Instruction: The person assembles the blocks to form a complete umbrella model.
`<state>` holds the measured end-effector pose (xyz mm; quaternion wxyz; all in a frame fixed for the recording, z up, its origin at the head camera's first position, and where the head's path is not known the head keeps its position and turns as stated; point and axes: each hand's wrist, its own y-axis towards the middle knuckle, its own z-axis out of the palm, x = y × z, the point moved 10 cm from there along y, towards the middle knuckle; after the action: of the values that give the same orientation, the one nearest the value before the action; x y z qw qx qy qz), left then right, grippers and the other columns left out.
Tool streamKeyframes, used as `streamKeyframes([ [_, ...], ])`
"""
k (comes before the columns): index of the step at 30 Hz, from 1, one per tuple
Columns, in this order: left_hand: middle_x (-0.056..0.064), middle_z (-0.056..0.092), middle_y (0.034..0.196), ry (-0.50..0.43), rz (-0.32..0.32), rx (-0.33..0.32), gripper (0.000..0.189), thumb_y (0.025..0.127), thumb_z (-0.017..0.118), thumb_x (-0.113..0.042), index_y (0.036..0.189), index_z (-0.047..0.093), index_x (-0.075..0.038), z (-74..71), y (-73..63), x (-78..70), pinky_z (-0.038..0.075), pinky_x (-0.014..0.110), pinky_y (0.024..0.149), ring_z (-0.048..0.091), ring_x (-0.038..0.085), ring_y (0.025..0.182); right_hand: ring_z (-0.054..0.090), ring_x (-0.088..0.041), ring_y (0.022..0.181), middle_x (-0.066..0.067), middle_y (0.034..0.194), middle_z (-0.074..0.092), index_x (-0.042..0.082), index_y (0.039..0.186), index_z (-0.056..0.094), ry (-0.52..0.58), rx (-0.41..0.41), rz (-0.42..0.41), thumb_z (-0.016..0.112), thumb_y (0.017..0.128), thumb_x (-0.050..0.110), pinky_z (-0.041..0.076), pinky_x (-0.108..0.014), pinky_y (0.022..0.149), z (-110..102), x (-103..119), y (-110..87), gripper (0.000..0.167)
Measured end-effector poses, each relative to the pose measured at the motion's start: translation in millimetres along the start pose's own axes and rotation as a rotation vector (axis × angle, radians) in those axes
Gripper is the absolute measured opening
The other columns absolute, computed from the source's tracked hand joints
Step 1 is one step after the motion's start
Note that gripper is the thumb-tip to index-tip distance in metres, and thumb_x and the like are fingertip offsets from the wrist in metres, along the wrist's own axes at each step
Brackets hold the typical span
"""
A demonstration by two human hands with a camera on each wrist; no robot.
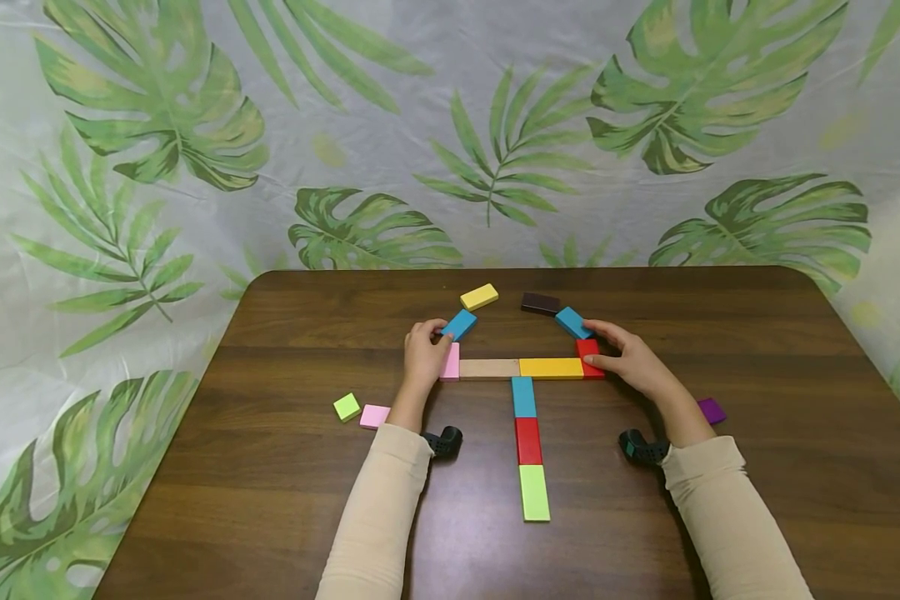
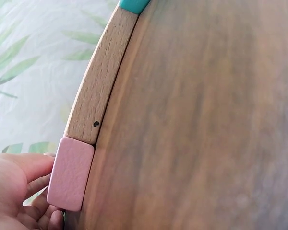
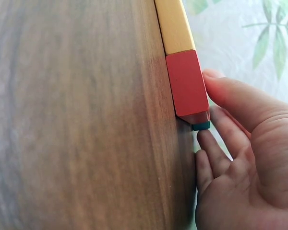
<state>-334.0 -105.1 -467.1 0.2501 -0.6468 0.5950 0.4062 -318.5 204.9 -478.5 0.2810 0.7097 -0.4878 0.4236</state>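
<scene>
My left hand [image 1: 423,354] pinches the near end of a blue block [image 1: 461,325] between thumb and fingers. Its thumb lies by a pink block [image 1: 451,362], also seen beside the hand in the left wrist view. With fingers spread, my right hand [image 1: 633,360] touches a second blue block [image 1: 573,322]; its thumb rests against a red block [image 1: 588,358]. A plain wooden block [image 1: 489,368] and a yellow block [image 1: 551,368] form a row between the pink and red ones. Some fingertips are hidden in the wrist views.
A light yellow block [image 1: 479,297] and a dark brown block [image 1: 541,303] lie at the back. A column of blue [image 1: 524,397], red [image 1: 528,441] and lime [image 1: 535,493] blocks runs towards me. Loose lime [image 1: 347,407], pink [image 1: 375,416] and purple [image 1: 712,410] blocks lie at the sides.
</scene>
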Motion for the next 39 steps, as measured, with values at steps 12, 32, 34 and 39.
streamKeyframes([
  [12,0.009,0.058,0.093,0.023,0.000,0.004,0.021,0.082,0.065,-0.013,0.101,0.066,-0.005,2.5,0.4,-1.9,0.037,0.036,0.078,0.046,0.027,0.090,0.018,-0.039,0.129,-0.019,0.140,0.028,0.006,0.137,0.034,-0.007,0.001,0.004,0.061,0.087,0.018,0.015,-0.056,0.100,0.0,1.4,-1.0,0.059],
  [32,0.006,0.059,0.094,0.088,-0.002,0.016,0.022,0.082,0.065,-0.017,0.102,0.066,-0.009,6.3,0.1,-4.8,0.035,0.038,0.081,0.047,0.026,0.090,0.017,-0.039,0.129,-0.019,0.140,0.028,0.006,0.137,0.034,-0.003,0.003,0.002,0.061,0.087,0.020,0.015,-0.057,0.100,-0.3,-0.5,-1.3,0.059],
  [34,0.006,0.059,0.094,0.085,-0.002,0.019,0.022,0.082,0.066,-0.017,0.102,0.066,-0.008,6.3,-0.1,-5.7,0.035,0.038,0.081,0.047,0.026,0.091,0.017,-0.039,0.130,-0.019,0.141,0.027,0.006,0.138,0.034,-0.003,0.004,0.001,0.061,0.087,0.021,0.015,-0.056,0.100,-0.3,-0.4,-1.4,0.059],
  [39,0.006,0.058,0.095,0.099,-0.001,0.023,0.025,0.082,0.065,-0.020,0.104,0.065,-0.008,5.9,0.8,-6.8,0.035,0.038,0.082,0.048,0.026,0.091,0.017,-0.039,0.130,-0.019,0.141,0.027,0.006,0.138,0.034,-0.006,0.004,0.002,0.061,0.087,0.023,0.015,-0.056,0.100,-0.1,-0.6,-1.1,0.060],
])
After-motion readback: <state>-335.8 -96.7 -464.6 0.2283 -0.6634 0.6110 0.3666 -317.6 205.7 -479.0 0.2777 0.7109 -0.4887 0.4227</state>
